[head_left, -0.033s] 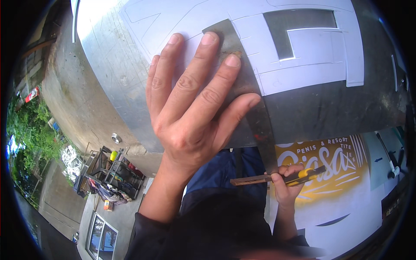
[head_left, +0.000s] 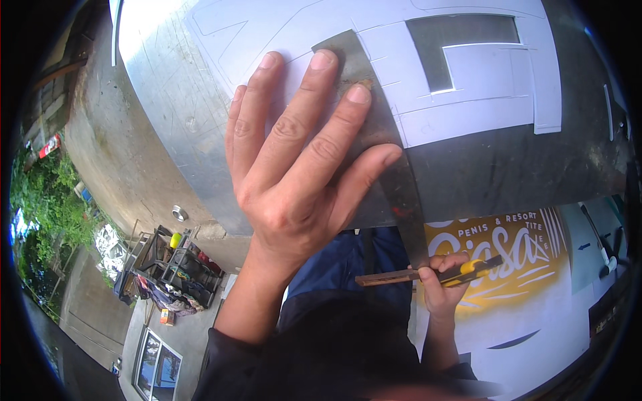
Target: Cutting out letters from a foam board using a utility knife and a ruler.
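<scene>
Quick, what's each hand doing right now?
Left hand: open and spread, resting on the dark flat strip.
Right hand: closed, holding the yellow-and-black cutter.

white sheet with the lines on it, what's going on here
The white sheet is marked with lines and partly cut away. A person's left grip is open, spread over a dark strip lying across the sheet. The right grip is closed on a yellow and black knife, held off the sheet, past the near edge of the dark work surface.
</scene>
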Motion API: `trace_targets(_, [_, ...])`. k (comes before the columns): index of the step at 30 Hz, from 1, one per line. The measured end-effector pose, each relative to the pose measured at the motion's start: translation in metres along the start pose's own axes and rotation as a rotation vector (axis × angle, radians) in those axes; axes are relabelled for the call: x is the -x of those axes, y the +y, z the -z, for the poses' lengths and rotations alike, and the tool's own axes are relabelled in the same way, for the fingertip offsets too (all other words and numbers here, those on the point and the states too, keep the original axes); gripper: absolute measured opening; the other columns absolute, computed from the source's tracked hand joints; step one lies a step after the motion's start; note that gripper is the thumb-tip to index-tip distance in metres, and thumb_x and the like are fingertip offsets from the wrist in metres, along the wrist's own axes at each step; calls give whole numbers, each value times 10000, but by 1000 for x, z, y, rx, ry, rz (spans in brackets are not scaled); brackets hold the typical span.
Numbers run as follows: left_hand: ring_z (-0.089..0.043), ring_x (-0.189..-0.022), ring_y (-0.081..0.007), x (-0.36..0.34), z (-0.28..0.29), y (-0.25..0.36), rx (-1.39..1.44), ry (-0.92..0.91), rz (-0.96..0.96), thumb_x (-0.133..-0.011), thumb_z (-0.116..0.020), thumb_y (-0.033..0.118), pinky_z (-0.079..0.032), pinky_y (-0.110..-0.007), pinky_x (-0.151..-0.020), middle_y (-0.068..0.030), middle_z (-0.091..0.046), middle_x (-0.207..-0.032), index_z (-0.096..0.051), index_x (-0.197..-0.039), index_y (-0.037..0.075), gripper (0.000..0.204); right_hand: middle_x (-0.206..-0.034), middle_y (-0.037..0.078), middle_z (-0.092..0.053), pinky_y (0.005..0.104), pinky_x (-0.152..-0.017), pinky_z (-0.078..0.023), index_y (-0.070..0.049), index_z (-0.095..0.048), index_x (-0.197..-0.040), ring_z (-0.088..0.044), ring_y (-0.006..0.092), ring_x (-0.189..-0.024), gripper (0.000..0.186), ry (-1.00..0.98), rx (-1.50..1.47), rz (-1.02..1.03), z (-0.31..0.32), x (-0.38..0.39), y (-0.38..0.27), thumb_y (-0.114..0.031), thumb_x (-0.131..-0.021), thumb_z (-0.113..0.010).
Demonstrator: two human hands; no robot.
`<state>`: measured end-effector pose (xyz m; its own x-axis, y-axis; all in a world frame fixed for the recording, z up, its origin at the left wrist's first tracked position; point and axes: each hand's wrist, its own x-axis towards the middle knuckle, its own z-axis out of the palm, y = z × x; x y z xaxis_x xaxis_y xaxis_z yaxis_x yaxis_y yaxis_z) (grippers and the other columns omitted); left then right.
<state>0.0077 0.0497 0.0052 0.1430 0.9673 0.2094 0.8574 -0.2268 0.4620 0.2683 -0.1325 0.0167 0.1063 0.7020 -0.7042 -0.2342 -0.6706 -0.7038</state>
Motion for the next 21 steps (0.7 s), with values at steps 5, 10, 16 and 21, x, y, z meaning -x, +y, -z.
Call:
trace_targets(5, [-527,-1408,-426,-1,0,4,-29,-8,11,-786,-900,300,-391,-501,-1185,-187,-692,-1364,-769,-1246,69,531,-878,85,-664,289,-824,-537,-96,-474,-1038,-669,140,-827,387,-9,18,8,3,-1,2,88,-852,-759])
trace_targets(10, [-533,-1407,-408,-3,5,16,-199,-63,20,-849,-851,324,-352,-489,-1201,-159,-695,-1370,-756,-1258,73,490,-887,107,-696,285,-811,-541,-88,-476,-1027,-680,144,-821,381,-8,-30,-17,0,-5,0,84,-852,-767])
trace_targets(16, [-560,-1398,-344,-2,1,14,-178,-63,-3,-882,-815,350,-349,-430,-1147,-110,-702,-1367,-741,-1262,69,478,-910,145,-724,302,-840,-555,-73,-486,-1026,-709,172,-852,366,-9,-80,-29,-2,-10,1,89,-856,-766])
trace_targets(21, [-580,-1383,-291,-2,1,13,-154,-56,-6,-887,-814,319,-310,-426,-1173,-100,-702,-1366,-740,-1255,71,450,-956,176,-721,311,-845,-560,-41,-485,-1058,-709,180,-893,260,9,6,79,-4,-15,-3,-33,-947,-720])
